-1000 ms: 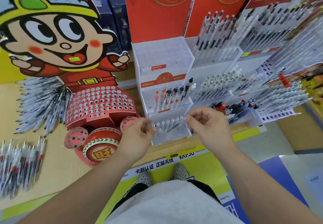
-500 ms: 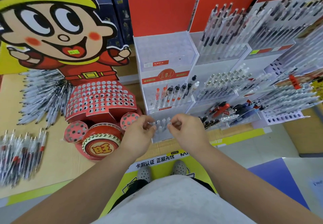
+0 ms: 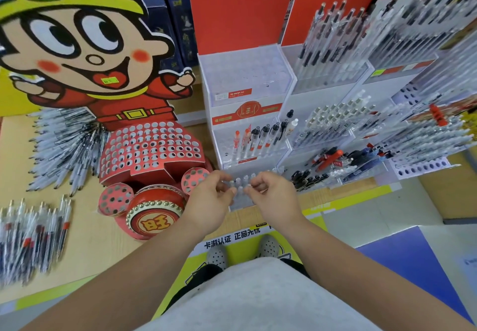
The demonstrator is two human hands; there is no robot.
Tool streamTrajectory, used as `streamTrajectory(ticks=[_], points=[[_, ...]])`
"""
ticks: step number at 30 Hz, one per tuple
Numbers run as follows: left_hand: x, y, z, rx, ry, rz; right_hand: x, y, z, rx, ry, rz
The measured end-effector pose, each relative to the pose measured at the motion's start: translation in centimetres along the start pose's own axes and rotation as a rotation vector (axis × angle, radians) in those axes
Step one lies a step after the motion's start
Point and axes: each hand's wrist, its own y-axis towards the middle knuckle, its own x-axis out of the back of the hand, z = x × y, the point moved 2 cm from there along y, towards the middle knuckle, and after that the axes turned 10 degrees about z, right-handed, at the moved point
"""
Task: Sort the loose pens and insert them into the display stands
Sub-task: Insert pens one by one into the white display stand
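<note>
Both hands have closed the gap from a second ago, when they were spread wide, and the view has dipped a little too. Now the left hand [image 3: 209, 199] and right hand [image 3: 273, 196] sit nearly knuckle to knuckle, fingers curled into tight pinches on what looks like a small clear pen [image 3: 239, 189] held between the fingertips. Honestly it's see-through against see-through, so I can't tell where the pen ends and the caps behind it begin. All this happens right over the near bottom tier [image 3: 238, 202] of the clear display stand [image 3: 247, 93], with a short row of red and black pens [image 3: 263, 137] standing in the tier just behind. Plenty is still left to sort: a loose batch of pens [image 3: 33, 235] lies on the bench [image 3: 85, 227] at near left, a bigger fan of pens [image 3: 62, 147] lies farther back, and the red holed stand [image 3: 149, 147] looks empty. What could go wrong: the slots down there are clear and packed close, so the tip could miss its hole, land in the wrong row or knock the neighbouring caps crooked. A slick little barrel in a fingertip pinch could also pop out and roll off onto the floor.
</note>
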Motion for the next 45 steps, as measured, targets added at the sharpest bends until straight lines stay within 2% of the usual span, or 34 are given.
streamTrajectory(ticks=[8, 14, 18, 23, 30, 35, 40, 45], points=[[0.5, -0.4, -0.4, -0.051, 0.091, -0.018, 0.1, -0.9, 0.2, 0.018, -0.01, -0.024], [2.4, -3.2, -0.3, -0.093, 0.064, -0.193, 1.9, -2.2, 2.1, 0.155, -0.011, -0.055], [4.5, -7.2, 0.1, -0.055, -0.013, -0.366, 1.6, -2.4, 5.2, 0.301, -0.033, 0.068], [7.4, -12.9, 1.8, 0.078, 0.089, -0.542, -0.8, -3.3, 9.0, 0.486, -0.079, 0.215], [10.7, -19.7, 5.6, 0.229, 0.062, -0.665, -6.1, -4.8, 12.3, 0.554, -0.219, 0.497], [14.0, -22.3, 8.7, 0.25, 0.048, -0.697, -9.6, -5.6, 15.3, 0.618, -0.332, 0.544], [19.7, -22.3, 12.7, 0.281, 0.133, -0.663, -15.3, -4.7, 18.4, 0.561, -0.334, 0.567], [28.2, -21.7, 16.9, 0.289, 0.307, -0.571, -22.7, -3.7, 21.9, 0.439, -0.279, 0.505]])
